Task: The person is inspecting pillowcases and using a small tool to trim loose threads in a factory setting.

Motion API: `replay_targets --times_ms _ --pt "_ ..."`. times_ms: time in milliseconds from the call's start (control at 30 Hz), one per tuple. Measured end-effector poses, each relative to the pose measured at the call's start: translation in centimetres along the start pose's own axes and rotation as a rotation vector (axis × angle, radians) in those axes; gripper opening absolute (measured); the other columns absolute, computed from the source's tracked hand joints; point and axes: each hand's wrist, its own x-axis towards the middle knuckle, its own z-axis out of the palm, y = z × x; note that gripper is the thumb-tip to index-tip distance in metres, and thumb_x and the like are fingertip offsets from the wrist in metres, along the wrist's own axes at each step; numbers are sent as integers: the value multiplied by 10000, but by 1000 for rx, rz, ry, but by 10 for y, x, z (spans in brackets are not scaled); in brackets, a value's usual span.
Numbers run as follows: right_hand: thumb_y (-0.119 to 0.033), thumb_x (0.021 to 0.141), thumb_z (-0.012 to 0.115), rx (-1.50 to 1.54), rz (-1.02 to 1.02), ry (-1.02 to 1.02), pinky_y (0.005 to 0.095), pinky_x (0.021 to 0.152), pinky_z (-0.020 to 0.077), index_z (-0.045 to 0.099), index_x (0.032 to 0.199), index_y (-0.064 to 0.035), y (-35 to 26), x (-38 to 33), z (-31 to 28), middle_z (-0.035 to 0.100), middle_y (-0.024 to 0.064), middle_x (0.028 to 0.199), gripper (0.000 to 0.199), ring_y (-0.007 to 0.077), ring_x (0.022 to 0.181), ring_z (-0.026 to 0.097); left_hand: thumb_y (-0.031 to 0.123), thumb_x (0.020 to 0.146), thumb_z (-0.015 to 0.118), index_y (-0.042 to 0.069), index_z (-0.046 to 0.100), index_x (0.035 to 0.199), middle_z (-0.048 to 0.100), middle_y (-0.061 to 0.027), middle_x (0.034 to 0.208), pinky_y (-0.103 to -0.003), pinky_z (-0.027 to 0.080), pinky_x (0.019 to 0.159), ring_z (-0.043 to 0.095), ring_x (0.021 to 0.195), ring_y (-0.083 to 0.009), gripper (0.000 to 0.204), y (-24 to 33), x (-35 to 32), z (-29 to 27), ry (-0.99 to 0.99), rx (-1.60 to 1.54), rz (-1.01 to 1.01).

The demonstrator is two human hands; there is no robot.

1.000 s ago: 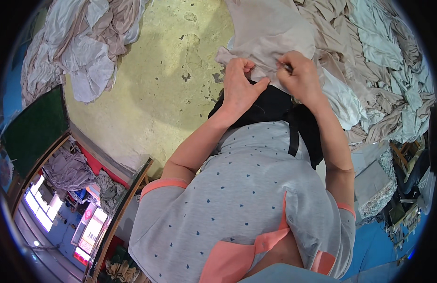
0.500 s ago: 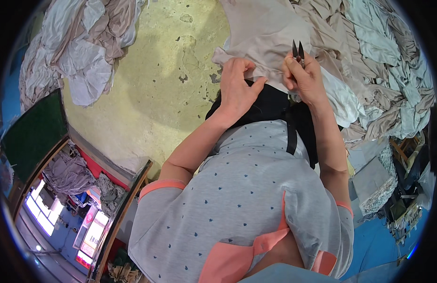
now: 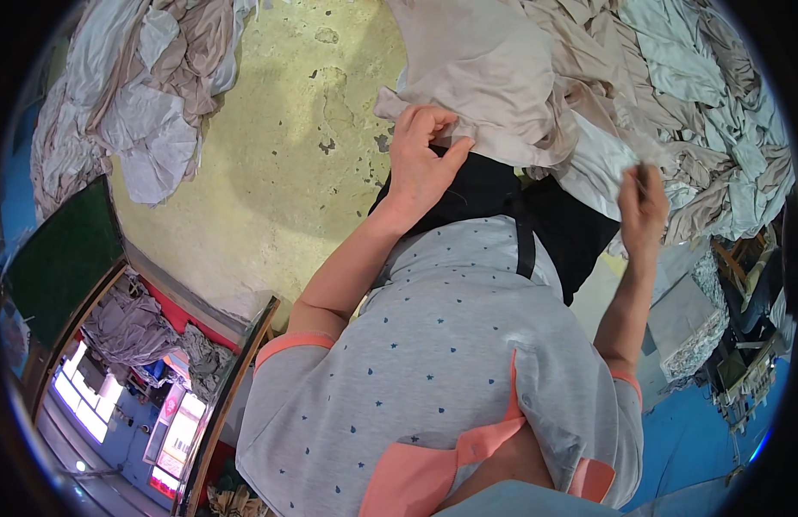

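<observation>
My left hand [image 3: 423,159] pinches the hem of a pale beige fabric piece [image 3: 494,69] between thumb and fingers, above my dark-trousered lap. The cloth spreads away from me over the lap and joins the pile beyond. Out to the right, my right hand [image 3: 645,211] is closed and smeared by motion. It holds the thread snips [image 3: 643,183], which show only as a thin dark blur among the fingers. A white cloth [image 3: 595,165] lies just left of that hand, next to the beige piece.
Heaped beige and pale grey fabric [image 3: 683,69] fills the far right. Another fabric heap [image 3: 153,103] stands at the far left. Between them lies a worn yellow floor [image 3: 278,155] with chipped patches. A wood-framed mirror [image 3: 140,362] leans at the lower left; a cardboard-like box [image 3: 688,323] sits at right.
My right hand has swung right, away from the beige fabric, with the snips, whose blades pointed up clearly before. My left hand keeps its pinch on the hem.
</observation>
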Motion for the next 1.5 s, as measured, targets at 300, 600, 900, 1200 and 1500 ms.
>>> replay_targets --times_ms 300,600,900,1200,1500 --pt "-195 967 528 717 782 205 211 385 220 508 845 -68 100 -223 -39 346 -70 551 178 25 428 289 99 698 778 45 658 915 555 -84 916 -317 496 700 573 826 -215 253 7 3 5 -26 6 32" --pt "-74 789 612 -391 802 -337 316 550 506 650 1106 -6 175 -368 25 671 149 826 327 177 607 641 117 675 763 61 668 827 571 -55 850 -354 481 670 574 819 -269 188 26 20 21 -151 310 234" --pt "-19 905 579 269 411 526 171 539 387 640 1092 9 10 -115 -1 596 -7 772 199 29 608 480 -4 742 687 16 628 748 594 -84 736 -305 446 555 562 589 -196 63 25 18 28 -118 39 64" --pt "4 808 641 565 -216 -196 244 724 484 634 1090 6 -70 28 99 646 96 1019 282 128 802 600 -24 795 672 -1 616 798 606 -57 772 -247 439 573 546 633 -129 60 26 0 21 -88 -168 68" --pt "32 819 612 722 -232 -277 248 669 499 632 944 55 -76 29 124 635 100 943 128 139 773 610 -8 775 715 22 656 804 524 -65 960 -207 407 595 499 781 -110 72 26 -12 2 51 -96 198"
